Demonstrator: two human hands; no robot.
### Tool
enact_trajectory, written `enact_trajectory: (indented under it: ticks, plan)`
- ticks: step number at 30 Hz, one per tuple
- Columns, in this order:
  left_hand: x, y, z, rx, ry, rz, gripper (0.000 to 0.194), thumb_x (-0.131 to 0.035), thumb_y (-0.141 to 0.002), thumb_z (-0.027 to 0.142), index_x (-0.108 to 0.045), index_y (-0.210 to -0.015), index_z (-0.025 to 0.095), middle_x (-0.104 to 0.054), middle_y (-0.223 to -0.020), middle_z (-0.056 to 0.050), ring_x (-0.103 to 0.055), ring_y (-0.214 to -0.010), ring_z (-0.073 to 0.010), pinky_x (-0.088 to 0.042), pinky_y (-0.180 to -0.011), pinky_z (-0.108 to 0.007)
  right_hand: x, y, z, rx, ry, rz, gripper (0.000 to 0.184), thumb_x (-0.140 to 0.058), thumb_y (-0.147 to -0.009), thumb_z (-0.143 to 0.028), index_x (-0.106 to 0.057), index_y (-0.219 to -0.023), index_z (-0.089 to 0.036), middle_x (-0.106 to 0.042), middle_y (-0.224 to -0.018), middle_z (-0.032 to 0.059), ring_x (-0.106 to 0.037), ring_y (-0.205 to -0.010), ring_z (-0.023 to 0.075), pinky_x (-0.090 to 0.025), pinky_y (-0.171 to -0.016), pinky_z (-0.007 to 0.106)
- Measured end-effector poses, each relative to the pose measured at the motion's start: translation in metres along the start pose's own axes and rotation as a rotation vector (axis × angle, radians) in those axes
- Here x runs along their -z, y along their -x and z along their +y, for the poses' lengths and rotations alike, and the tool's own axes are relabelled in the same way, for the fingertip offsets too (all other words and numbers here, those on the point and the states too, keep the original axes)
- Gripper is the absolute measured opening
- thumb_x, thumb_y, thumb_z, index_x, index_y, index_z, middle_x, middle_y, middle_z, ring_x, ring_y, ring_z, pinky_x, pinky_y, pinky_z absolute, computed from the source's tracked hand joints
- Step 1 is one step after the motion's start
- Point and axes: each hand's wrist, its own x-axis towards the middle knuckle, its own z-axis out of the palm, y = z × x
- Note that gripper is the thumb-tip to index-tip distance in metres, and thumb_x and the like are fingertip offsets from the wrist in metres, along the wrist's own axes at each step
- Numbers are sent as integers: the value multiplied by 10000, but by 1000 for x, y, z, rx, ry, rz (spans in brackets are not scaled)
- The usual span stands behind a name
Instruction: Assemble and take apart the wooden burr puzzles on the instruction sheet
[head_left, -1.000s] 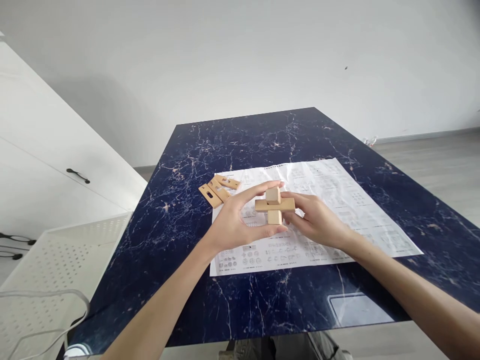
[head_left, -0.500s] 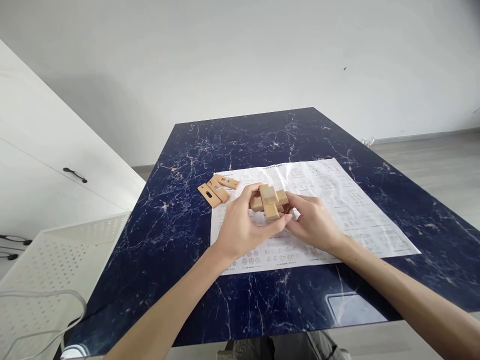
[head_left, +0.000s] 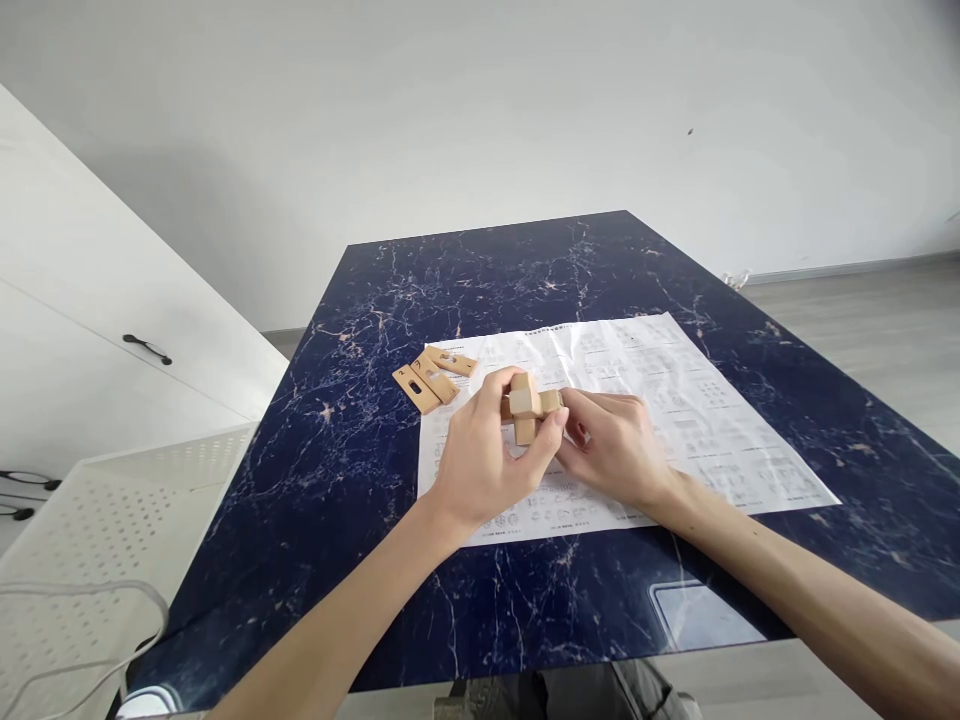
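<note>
A pale wooden interlocking burr puzzle (head_left: pixel 526 398) is held up above the printed sheet. My left hand (head_left: pixel 480 455) is closed round its left side, with the thumb across the front. My right hand (head_left: pixel 615 445) pinches at the puzzle's right side, its fingertips partly hidden behind the thumb of the left. Beneath both hands lies the creased white instruction sheet (head_left: pixel 712 420), covered in small diagrams. Left of the puzzle, flat wooden pieces (head_left: pixel 426 378) with cut-out slots and numerals rest at the sheet's upper left corner.
The dark blue marbled table (head_left: pixel 480 290) extends under everything. A white perforated cabinet or shelf (head_left: pixel 120 530) with a cable (head_left: pixel 154 600) stands at the left, below a white door with a black handle (head_left: pixel 148 348). A pale wall rises behind.
The puzzle has been turned in my hands and shifted slightly left, showing a different side. My right hand has moved a little left with it. The flat pieces lie as before.
</note>
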Motion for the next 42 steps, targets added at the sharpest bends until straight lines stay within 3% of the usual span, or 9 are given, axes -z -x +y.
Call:
enact_trajectory:
  ticks: [5, 8, 11, 15, 19, 23, 29, 37, 42]
  plan:
    - [-3, 2, 0, -52, -44, 49, 289, -644, -977, 400, -513, -1171, 231, -672, -912, -18, -648, -799, -188, -539, -762, -359, 0, 2, -5, 1, 4, 43, 312, -563, -933, -223, -398, -670, -245, -503, -512, -30, -409, -445, 112, -310, -483, 291]
    - [0, 0, 0, -12, -42, 7, 314, -663, -957, 422, -522, -1165, 234, -706, -972, -38, -681, -841, -210, -551, -784, -378, 0, 2, -4, -48, -71, 3, 277, -560, -912, -216, -406, -683, -242, -494, -520, -40, -388, -447, 107, -308, -483, 283]
    - [8, -5, -1, 26, 16, -132, 427, -726, -918, 475, -515, -1205, 238, -719, -1032, -46, -707, -868, -221, -571, -785, -374, 1, 1, 1, -106, -199, -99, 193, -558, -878, -200, -454, -719, -232, -518, -563, -44, -409, -470, 105, -338, -489, 264]
    - [19, -11, -7, 32, 78, -293, 584, -772, -899, 526, -493, -1340, 261, -715, -1242, -84, -718, -1052, -272, -584, -892, -411, 8, -4, 9, -150, -388, -272, 118, -553, -908, -213, -535, -792, -217, -613, -683, -14, -519, -570, 128, -407, -541, 260]
    - [27, -14, -13, 53, 72, -320, 652, -810, -871, 544, -519, -1398, 292, -687, -1370, -91, -679, -1216, -318, -572, -983, -452, 17, -9, 13, -187, -505, -442, 169, -509, -1018, -284, -576, -884, -206, -652, -774, 13, -571, -636, 146, -449, -575, 273]
    - [32, -18, -16, 49, 95, -352, 736, -873, -812, 544, -545, -1428, 312, -678, -1388, -95, -665, -1255, -333, -563, -1031, -477, 19, -9, 13, -215, -531, -502, 175, -505, -1043, -303, -587, -922, -206, -647, -758, 6, -573, -626, 150, -459, -579, 284]
    - [26, -16, -19, 36, 127, -263, 623, -862, -826, 531, -579, -1315, 270, -694, -1280, -94, -681, -1168, -289, -567, -995, -444, 10, -4, 10, -210, -449, -379, 186, -452, -1047, -302, -511, -889, -223, -679, -740, 24, -625, -622, 179, -436, -559, 298]
    - [14, -10, -13, 43, 99, -123, 605, -895, -785, 505, -571, -1225, 244, -736, -1156, -63, -716, -1064, -268, -567, -954, -425, 3, 0, 4, -181, -388, -220, 83, -484, -932, -171, -484, -885, -239, -697, -762, 18, -661, -654, 193, -466, -603, 295]
    - [11, -8, -11, 38, 97, -85, 595, -903, -775, 497, -579, -1199, 233, -750, -1112, -58, -726, -1025, -261, -573, -939, -418, 6, -2, 6, -182, -433, -263, 97, -477, -944, -164, -510, -880, -229, -701, -770, 17, -638, -638, 176, -472, -604, 293]
